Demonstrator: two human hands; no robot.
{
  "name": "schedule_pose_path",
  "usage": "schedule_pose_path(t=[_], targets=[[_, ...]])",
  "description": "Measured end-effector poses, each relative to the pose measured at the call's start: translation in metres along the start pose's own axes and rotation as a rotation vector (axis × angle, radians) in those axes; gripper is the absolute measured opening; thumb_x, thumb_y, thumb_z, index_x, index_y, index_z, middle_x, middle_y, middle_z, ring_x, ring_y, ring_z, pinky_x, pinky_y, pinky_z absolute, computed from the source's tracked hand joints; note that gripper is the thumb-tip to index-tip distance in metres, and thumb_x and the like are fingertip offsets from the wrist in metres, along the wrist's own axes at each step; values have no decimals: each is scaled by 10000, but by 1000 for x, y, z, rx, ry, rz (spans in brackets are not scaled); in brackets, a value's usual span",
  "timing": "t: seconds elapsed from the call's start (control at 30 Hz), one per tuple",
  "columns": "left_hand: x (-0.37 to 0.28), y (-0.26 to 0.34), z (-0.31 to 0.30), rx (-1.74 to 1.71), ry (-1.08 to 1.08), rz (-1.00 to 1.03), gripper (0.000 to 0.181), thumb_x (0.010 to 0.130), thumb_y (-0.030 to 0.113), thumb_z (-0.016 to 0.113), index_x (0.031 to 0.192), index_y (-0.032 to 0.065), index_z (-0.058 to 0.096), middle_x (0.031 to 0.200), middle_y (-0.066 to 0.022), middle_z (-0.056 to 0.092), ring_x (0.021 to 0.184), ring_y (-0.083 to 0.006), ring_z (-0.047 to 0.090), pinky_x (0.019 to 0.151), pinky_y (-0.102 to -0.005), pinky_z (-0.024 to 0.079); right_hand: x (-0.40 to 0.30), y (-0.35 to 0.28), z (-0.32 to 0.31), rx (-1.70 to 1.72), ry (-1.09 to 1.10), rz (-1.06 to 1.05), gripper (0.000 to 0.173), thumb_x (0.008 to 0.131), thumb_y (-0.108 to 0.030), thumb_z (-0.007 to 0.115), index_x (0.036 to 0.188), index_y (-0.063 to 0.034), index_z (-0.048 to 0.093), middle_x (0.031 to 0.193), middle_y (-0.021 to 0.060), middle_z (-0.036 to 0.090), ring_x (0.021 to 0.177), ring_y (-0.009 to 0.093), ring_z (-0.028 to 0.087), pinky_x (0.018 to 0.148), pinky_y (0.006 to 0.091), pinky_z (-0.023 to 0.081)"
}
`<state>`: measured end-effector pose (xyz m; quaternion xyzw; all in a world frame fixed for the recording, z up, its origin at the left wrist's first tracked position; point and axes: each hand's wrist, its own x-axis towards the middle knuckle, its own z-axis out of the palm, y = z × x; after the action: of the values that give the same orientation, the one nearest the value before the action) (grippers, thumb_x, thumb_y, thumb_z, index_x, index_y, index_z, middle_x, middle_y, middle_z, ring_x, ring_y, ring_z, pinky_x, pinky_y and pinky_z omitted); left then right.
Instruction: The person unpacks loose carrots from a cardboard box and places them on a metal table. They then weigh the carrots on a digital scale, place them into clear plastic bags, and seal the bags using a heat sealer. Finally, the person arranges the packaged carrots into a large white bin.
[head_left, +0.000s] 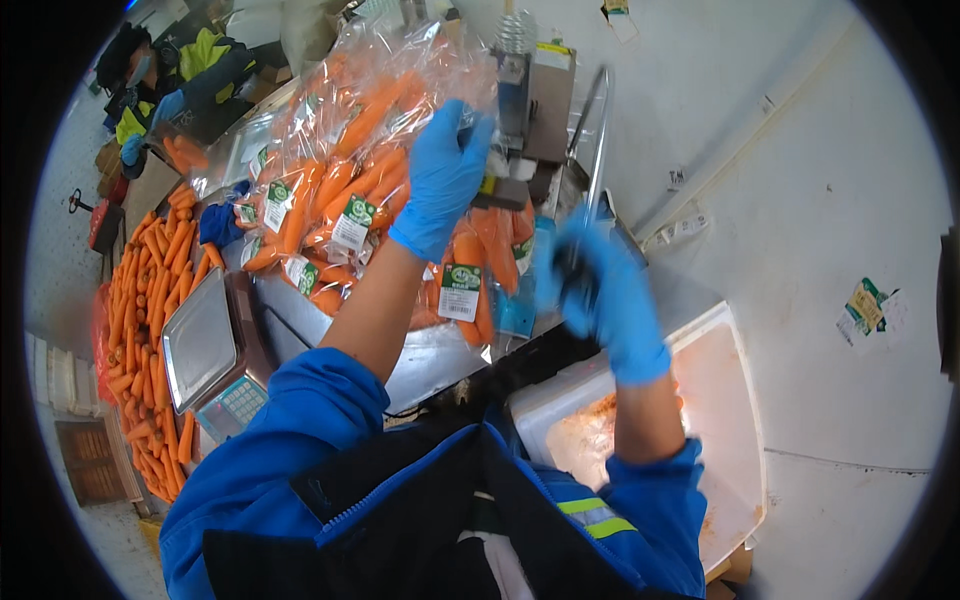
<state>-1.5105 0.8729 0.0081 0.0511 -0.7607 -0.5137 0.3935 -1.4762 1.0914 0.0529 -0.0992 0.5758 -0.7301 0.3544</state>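
My left hand (444, 180), in a blue glove, is raised with curled fingers beside a bench-mounted lever press (514, 101). Clear bag film lies around its fingertips; whether they pinch it is hidden. My right hand (619, 300), gloved too and blurred, is closed around the black grip (576, 274) of the press's long metal lever (598, 150). Below the press's jaw sits a clear bag of carrots (469, 251) with a green and white label (460, 291). Left of my left hand, bagged carrots (364, 184) are heaped on the metal table (431, 360).
Loose carrots (154, 300) are piled at the left, next to a digital scale (206, 341). A white plastic tub (724, 420) stands at my right, by a pale wall (817, 225) with stuck labels (866, 307). A masked co-worker (176, 82) in blue gloves handles carrots at the far left.
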Motion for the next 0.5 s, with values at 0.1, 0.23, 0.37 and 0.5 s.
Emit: schedule_pose_path(t=[0.1, 0.23, 0.37, 0.5], targets=[[-14, 45, 19, 12, -113, 172, 64, 891, 61, 590, 850, 36, 547, 746, 23, 523, 695, -70, 493, 660, -226, 437, 20, -14, -17, -49, 9, -360, 416, 947, -390, 475, 1096, -28, 615, 809, 77, 655, 615, 122, 593, 529, 208, 460], [-101, 94, 49, 24, -667, 463, 245, 855, 77, 607, 1099, 60, 583, 1003, -103, 597, 897, -242, 604, 827, -362, 500, 23, 73, -57, 95, -50, -427, 513, 952, -365, 413, 1315, -9, 484, 1168, 171, 556, 853, 163, 584, 739, 277, 499], [-115, 67, 4, -201, -830, 543, 374, 860, 160, 608, 1209, 34, 558, 1038, -143, 609, 923, -293, 622, 831, -423, 512, -99, 32, -75, -37, 805, -335, 145, 873, -176, 571, 800, -51, 577, 622, 14, 529, 429, 75, 463, 400, 180, 352], [-50, -52, -92, 759, -913, -285, 378, 937, 364, 490, 1099, 44, 609, 795, -140, 649, 642, -289, 646, 564, -390, 507, -237, 49, -136, -253, 976, -326, 183, 881, -219, 568, 837, -43, 585, 541, 11, 488, 366, 70, 378, 355, 187, 284]])
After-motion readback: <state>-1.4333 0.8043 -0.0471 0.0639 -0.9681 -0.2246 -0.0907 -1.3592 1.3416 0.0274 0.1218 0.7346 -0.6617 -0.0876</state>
